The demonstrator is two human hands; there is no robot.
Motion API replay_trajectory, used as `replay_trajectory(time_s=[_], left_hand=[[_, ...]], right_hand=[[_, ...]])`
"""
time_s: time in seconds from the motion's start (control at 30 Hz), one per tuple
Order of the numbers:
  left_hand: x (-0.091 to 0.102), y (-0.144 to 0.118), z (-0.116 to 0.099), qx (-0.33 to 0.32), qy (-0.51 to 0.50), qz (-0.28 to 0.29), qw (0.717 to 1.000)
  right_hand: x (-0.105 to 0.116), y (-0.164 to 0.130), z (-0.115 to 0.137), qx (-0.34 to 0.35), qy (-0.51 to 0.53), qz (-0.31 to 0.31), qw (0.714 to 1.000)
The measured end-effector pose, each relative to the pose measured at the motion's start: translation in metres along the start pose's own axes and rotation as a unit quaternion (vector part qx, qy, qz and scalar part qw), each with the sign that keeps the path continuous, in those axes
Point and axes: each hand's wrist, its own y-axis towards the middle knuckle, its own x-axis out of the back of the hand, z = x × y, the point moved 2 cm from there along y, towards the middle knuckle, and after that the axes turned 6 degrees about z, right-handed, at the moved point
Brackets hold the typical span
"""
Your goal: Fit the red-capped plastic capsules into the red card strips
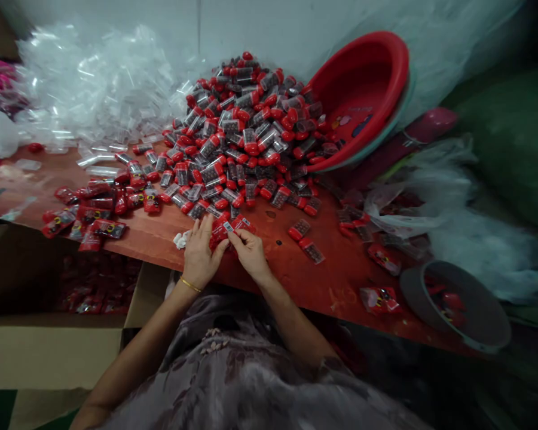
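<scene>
My left hand [200, 251] and my right hand [250, 251] meet at the near edge of a reddish-brown table [269, 257]. Together they grip a small red packet [226, 230] with a white label. A gold bangle sits on my left wrist. Just beyond the hands rises a large heap of small clear vials with red caps [246, 134]. A small white scrap [180, 239] lies beside my left hand.
Filled red packets [89, 209] lie at the table's left. A cardboard box [85, 298] below holds more packets. Clear plastic bags [94, 83] pile at the back left. A red basin [363, 89] leans at the back right. A grey bowl [457, 304] sits at the right.
</scene>
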Motion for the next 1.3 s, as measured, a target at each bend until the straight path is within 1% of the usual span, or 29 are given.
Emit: replay_trajectory(time_s=[0.03, 0.07, 0.1, 0.13, 0.17, 0.2, 0.23, 0.27, 0.37, 0.43, 0.5, 0.57, 0.63, 0.67, 0.7, 0.77, 0.87, 0.93, 0.97, 1.0, 1.07, 1.17, 1.23, 1.3], left_hand=[[0.0, 0.0, 0.0, 0.028, -0.07, -0.005, 0.997], [-0.002, 0.001, 0.0, 0.06, -0.151, 0.003, 0.987], [-0.005, 0.001, 0.001, 0.092, -0.234, 0.021, 0.968], [-0.009, 0.001, 0.0, 0.119, -0.309, 0.043, 0.943], [-0.013, 0.001, -0.001, 0.138, -0.369, 0.061, 0.917], [-0.017, 0.001, -0.001, 0.15, -0.409, 0.07, 0.897], [-0.021, 0.001, -0.001, 0.159, -0.428, 0.068, 0.887], [-0.023, 0.002, -0.001, 0.164, -0.428, 0.058, 0.887], [-0.028, 0.004, 0.002, 0.176, -0.382, 0.035, 0.906], [-0.028, 0.006, 0.005, 0.187, -0.348, 0.031, 0.918], [-0.027, 0.009, 0.007, 0.201, -0.34, 0.024, 0.918], [-0.026, 0.01, 0.007, 0.222, -0.375, 0.018, 0.9], [-0.027, 0.01, 0.005, 0.249, -0.437, 0.015, 0.864], [-0.028, 0.01, 0.004, 0.26, -0.463, 0.015, 0.847], [-0.029, 0.01, 0.002, 0.268, -0.481, 0.015, 0.835], [-0.03, 0.009, 0.0, 0.271, -0.498, 0.012, 0.823], [-0.032, 0.009, -0.003, 0.258, -0.506, -0.002, 0.823], [-0.034, 0.009, -0.003, 0.241, -0.5, -0.011, 0.832], [-0.035, 0.01, -0.002, 0.231, -0.492, -0.014, 0.84], [-0.037, 0.01, -0.002, 0.222, -0.481, -0.017, 0.848], [-0.039, 0.011, 0.0, 0.211, -0.454, -0.018, 0.866], [-0.042, 0.009, 0.0, 0.217, -0.418, -0.01, 0.882], [-0.042, 0.007, -0.001, 0.222, -0.417, 0.0, 0.882], [-0.042, 0.005, -0.003, 0.217, -0.429, 0.01, 0.877]], right_hand=[[0.0, -0.001, 0.001, -0.001, 0.004, -0.011, 1.0], [0.001, -0.004, 0.001, -0.005, 0.008, -0.024, 1.0], [0.002, -0.007, 0.0, -0.009, 0.011, -0.034, 0.999], [0.003, -0.01, -0.001, -0.014, 0.013, -0.039, 0.999], [0.003, -0.014, -0.002, -0.019, 0.011, -0.041, 0.999], [0.004, -0.016, -0.004, -0.022, 0.005, -0.042, 0.999], [0.004, -0.019, -0.006, -0.023, -0.007, -0.043, 0.999], [0.004, -0.02, -0.008, -0.022, -0.025, -0.047, 0.998], [0.007, -0.019, -0.012, -0.007, -0.119, -0.073, 0.99], [0.012, -0.014, -0.013, -0.007, -0.201, -0.088, 0.976], [0.019, -0.006, -0.014, -0.041, -0.289, -0.085, 0.953], [0.026, 0.002, -0.016, -0.1, -0.383, -0.057, 0.917], [0.031, 0.007, -0.017, -0.149, -0.457, -0.022, 0.877], [0.033, 0.009, -0.017, -0.16, -0.477, -0.013, 0.864], [0.034, 0.009, -0.016, -0.161, -0.486, -0.015, 0.859], [0.037, 0.007, -0.014, -0.136, -0.483, -0.047, 0.864], [0.04, -0.001, -0.011, -0.057, -0.46, -0.094, 0.881], [0.042, -0.005, -0.012, -0.005, -0.449, -0.104, 0.888], [0.042, -0.007, -0.013, 0.007, -0.449, -0.102, 0.888], [0.043, -0.007, -0.015, 0.008, -0.453, -0.098, 0.886], [0.044, -0.006, -0.022, -0.016, -0.472, -0.088, 0.877], [0.046, -0.002, -0.029, -0.052, -0.485, -0.095, 0.868], [0.047, 0.0, -0.031, -0.056, -0.463, -0.102, 0.878], [0.048, -0.001, -0.031, -0.048, -0.4, -0.101, 0.91]])
